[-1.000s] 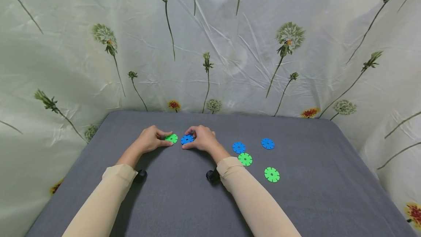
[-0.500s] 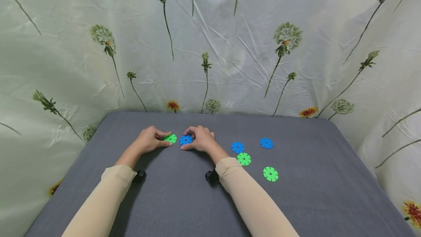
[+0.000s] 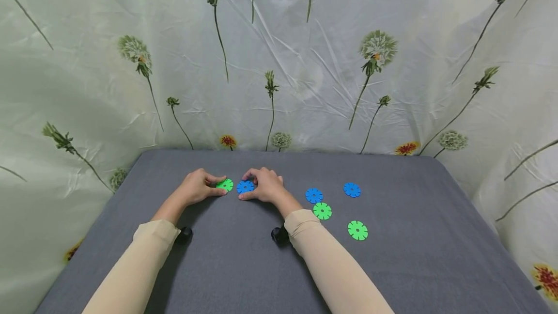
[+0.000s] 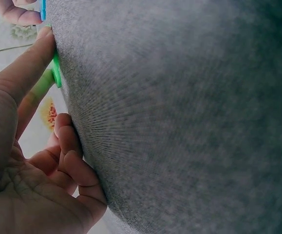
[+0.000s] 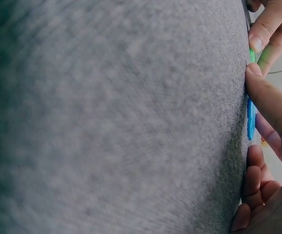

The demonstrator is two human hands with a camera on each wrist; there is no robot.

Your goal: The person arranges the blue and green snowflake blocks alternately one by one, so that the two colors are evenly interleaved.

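At the left back of the table, the left hand (image 3: 197,188) pinches a green notched disc (image 3: 225,185) between thumb and fingers. Just right of it, the right hand (image 3: 267,187) holds a blue notched disc (image 3: 245,187) the same way, with a small gap between the discs. In the left wrist view the green disc (image 4: 57,70) shows edge-on by the left hand (image 4: 28,126). The right wrist view has the blue disc (image 5: 251,119) edge-on, low at the cloth, beside the right hand (image 5: 277,141).
Right of the right hand lie a blue disc (image 3: 314,195) and a green disc (image 3: 322,211) close together, another blue disc (image 3: 351,190) farther right, and a green disc (image 3: 358,230) nearer the front. Grey cloth covers the table (image 3: 226,265); a flowered curtain (image 3: 305,62) hangs behind.
The whole head view has shifted slightly to the left. Both hands keep their holds, and the discs show no clear movement on the table.
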